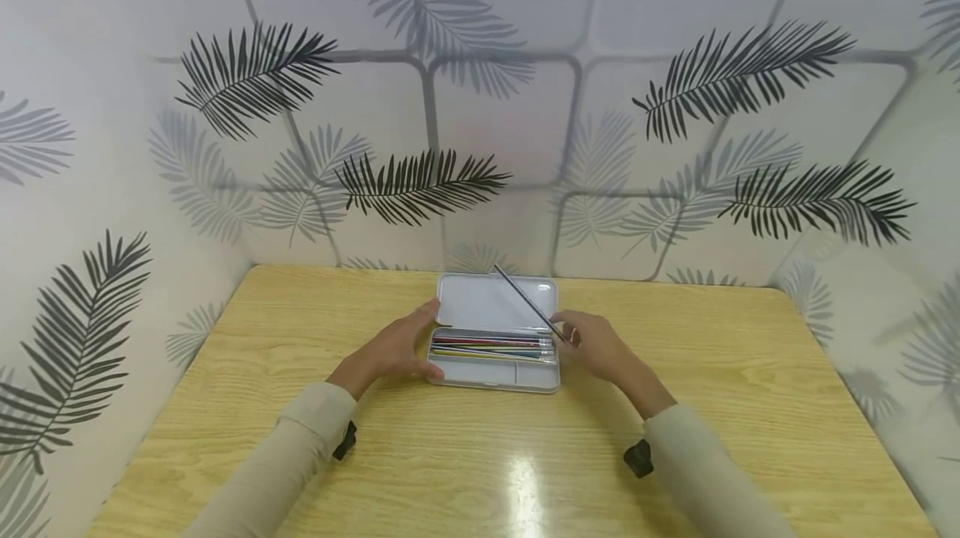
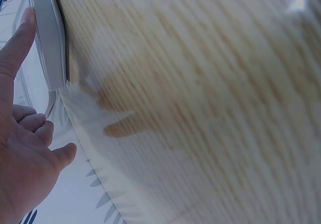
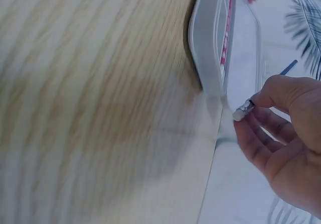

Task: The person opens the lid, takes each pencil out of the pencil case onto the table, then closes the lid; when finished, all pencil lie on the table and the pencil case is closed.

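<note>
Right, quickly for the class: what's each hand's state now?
Left hand: open, at the left end of the pencil case.
Right hand: holding a pencil, pinched near its eraser end.

No text, label or number can be read.

Bare right hand point(image 3: 301, 153) is pinching slim blue white-ended pencil point(image 3: 244, 110) | white round-cornered case point(image 3: 204, 38) is resting left, on wood-grain tabletop point(image 3: 100, 83)
</note>
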The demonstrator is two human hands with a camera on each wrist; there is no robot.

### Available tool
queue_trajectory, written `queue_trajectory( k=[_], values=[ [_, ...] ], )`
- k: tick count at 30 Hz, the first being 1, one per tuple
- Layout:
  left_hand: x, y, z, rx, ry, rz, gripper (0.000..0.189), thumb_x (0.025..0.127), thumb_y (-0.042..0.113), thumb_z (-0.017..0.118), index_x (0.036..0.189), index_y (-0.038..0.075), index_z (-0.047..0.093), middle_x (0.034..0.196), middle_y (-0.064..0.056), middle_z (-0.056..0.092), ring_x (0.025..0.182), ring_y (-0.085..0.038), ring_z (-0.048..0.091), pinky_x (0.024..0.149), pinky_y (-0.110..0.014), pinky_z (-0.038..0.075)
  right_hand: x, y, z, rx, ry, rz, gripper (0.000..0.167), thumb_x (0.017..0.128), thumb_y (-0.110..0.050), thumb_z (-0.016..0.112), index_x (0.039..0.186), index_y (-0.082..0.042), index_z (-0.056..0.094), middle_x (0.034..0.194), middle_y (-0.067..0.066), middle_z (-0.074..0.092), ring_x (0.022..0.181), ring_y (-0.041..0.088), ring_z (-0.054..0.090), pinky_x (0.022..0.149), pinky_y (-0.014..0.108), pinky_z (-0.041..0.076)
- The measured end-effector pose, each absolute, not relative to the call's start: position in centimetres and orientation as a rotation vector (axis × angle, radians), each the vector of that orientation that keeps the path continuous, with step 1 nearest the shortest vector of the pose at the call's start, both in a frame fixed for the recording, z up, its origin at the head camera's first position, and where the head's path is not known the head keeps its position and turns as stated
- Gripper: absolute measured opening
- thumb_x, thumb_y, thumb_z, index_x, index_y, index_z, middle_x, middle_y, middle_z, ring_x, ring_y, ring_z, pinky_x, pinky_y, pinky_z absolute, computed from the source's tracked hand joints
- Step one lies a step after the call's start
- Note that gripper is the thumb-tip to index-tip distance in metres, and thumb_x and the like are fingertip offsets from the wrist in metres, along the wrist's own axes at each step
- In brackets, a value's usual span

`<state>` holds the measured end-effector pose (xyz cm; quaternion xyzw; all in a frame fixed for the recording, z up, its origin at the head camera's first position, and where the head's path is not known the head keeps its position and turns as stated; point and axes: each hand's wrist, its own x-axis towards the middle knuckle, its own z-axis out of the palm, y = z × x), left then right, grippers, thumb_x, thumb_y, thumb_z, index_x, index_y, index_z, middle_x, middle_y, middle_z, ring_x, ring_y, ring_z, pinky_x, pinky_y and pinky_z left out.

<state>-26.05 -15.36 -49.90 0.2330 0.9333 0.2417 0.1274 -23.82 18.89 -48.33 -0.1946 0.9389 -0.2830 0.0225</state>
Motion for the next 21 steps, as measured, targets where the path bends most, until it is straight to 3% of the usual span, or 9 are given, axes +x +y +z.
queue_trajectory(
  k=[7,14,21],
  values=[
    [-26.1,-15.3,-49.9,0.684,2.714,0.695,0.124,0.063,0.048,0.083,0.154,0.009,0.008,0.160,-0.009,0.011,0.147,-0.028,0.017,0.120,-0.044,0.021,-22.5,22.5,-48.6,-0.353,2.699,-1.189,0.047,0.085,-0.001,0.056,0.131,0.005,0.048,0.097,0.017,0.062,0.082,0.022,0.066,0.062,0.028,0.056],
    [-26.1,-15.3,-50.0,0.693,2.713,0.703,0.123,0.064,0.048,0.083,0.153,0.008,0.009,0.160,-0.011,0.012,0.147,-0.029,0.016,0.120,-0.045,0.021,-21.1,25.1,-48.1,-0.122,2.411,-1.422,0.055,0.089,-0.003,0.053,0.138,0.010,0.034,0.108,0.026,0.054,0.078,0.021,0.063,0.074,0.038,0.059],
    [-26.0,-15.3,-49.9,0.688,2.711,0.708,0.124,0.063,0.048,0.083,0.154,0.008,0.008,0.160,-0.012,0.012,0.147,-0.030,0.017,0.120,-0.045,0.020,-20.1,26.5,-48.6,-0.023,2.422,-1.372,0.057,0.083,0.000,0.055,0.136,0.012,0.036,0.096,0.020,0.059,0.065,0.018,0.054,0.058,0.032,0.050]
  ],
)
